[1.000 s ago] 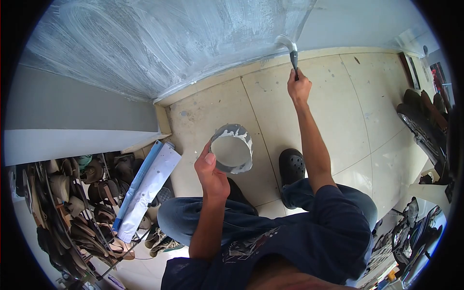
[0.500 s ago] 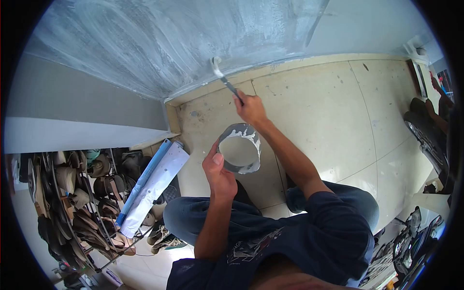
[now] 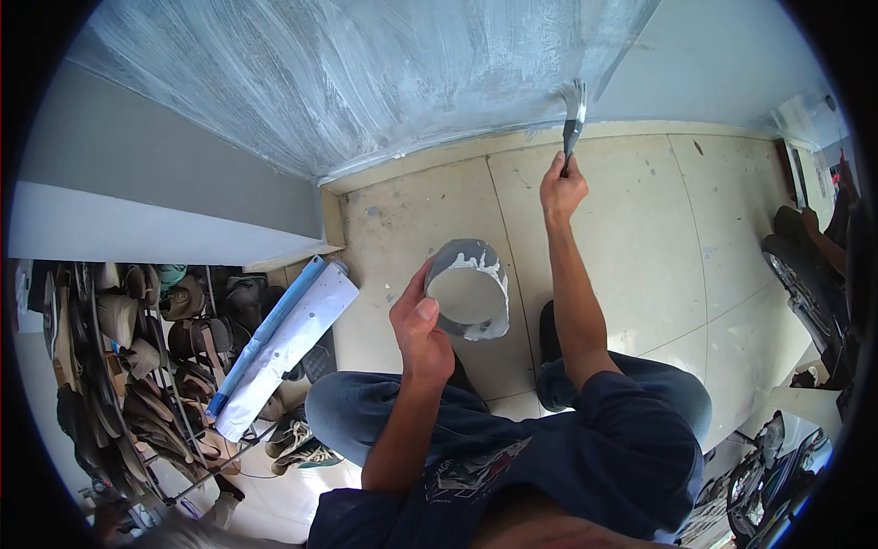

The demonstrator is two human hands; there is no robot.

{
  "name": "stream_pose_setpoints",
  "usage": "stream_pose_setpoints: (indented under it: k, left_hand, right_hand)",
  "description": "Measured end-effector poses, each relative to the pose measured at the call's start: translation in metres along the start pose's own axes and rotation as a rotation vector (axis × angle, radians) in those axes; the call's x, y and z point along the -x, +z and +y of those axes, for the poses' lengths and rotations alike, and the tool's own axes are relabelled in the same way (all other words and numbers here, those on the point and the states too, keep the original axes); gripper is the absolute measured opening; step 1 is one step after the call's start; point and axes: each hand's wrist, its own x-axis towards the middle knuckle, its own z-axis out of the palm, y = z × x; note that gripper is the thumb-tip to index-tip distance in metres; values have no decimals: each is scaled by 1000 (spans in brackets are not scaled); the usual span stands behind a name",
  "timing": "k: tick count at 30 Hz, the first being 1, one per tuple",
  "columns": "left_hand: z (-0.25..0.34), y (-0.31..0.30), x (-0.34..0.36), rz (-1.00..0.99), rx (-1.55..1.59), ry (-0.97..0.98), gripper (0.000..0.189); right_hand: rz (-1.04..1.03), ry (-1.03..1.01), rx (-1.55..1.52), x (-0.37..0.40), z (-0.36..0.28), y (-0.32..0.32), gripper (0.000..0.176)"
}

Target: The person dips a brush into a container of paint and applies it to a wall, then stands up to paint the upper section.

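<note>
My right hand (image 3: 564, 190) is closed around the dark handle of a paintbrush (image 3: 574, 112), and its pale bristles press on the wall low down, just above the skirting. Streaky whitish-grey paint covers much of this wall (image 3: 366, 73); a smoother grey-blue area lies to the right. In my left hand (image 3: 422, 334) is a round grey paint container (image 3: 468, 250), gripped by its side with the thumb towards me. White paint runs down around its rim, and pale grey paint (image 3: 468, 295) shows inside. The container is held over the floor between my knees.
Shoes crowd a metal rack (image 3: 174, 366) at the left, with rolled white and blue sheets (image 3: 283, 348) leaning beside it. A cream skirting (image 3: 412, 162) borders the tiled floor (image 3: 631, 238). A motorcycle wheel (image 3: 800, 284) and another person's arm (image 3: 823, 240) appear at the far right.
My right hand has carried the brush rightward along the bottom of the wall, and the brush now points upward. The container in my left hand has shifted slightly right.
</note>
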Motion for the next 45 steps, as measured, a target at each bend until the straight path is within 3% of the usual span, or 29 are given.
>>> stream_pose_setpoints:
  k: [3, 7, 8, 12, 14, 18, 21, 24, 29, 32, 37, 39, 43, 45]
  left_hand:
    - [1, -2, -2, 15, 24, 4, 84]
    - [4, 0, 0, 13, 60, 0, 83]
    - [4, -1, 1, 18, 56, 1, 83]
    - [2, -4, 1, 7, 67, 10, 82]
    - [2, -5, 2, 25, 68, 21, 82]
    - [6, -1, 3, -4, 92, 11, 79]
    - [6, 0, 2, -54, 95, 1, 77]
    - [8, -1, 3, -62, 62, 4, 75]
    - [11, -7, 8, -8, 78, 20, 69]
    - [13, -15, 12, 10, 109, 23, 67]
    - [22, -22, 17, 98, 62, 24, 65]
    - [28, -24, 19, 102, 40, 29, 64]
    - [34, -22, 20, 110, 63, 15, 67]
    - [35, -21, 19, 102, 49, 14, 68]
  right_hand:
    - [-96, -45, -95, 32, -16, 16, 23]
    - [-461, -145, -161, 86, -65, 39, 21]
    - [-464, -142, -165, 92, -77, 38, 21]
    - [-658, -344, -220, 106, -86, 41, 24]
    - [-635, -423, -226, 103, -75, 40, 23]
    - [-568, -228, -27, 60, -42, 26, 25]
    - [-272, -283, -25, 27, -8, 22, 24]
    - [-122, -235, 5, 21, 4, 16, 28]
    - [-74, -60, -49, 50, -14, 23, 30]
    - [-132, -111, -144, 84, -22, 56, 27]
    - [-394, -74, -246, 147, -73, 88, 28]
    - [-581, -150, -228, 166, -84, 101, 28]
    - [-745, -337, -250, 188, -104, 111, 27]
    - [-907, -463, -100, 185, -116, 108, 27]
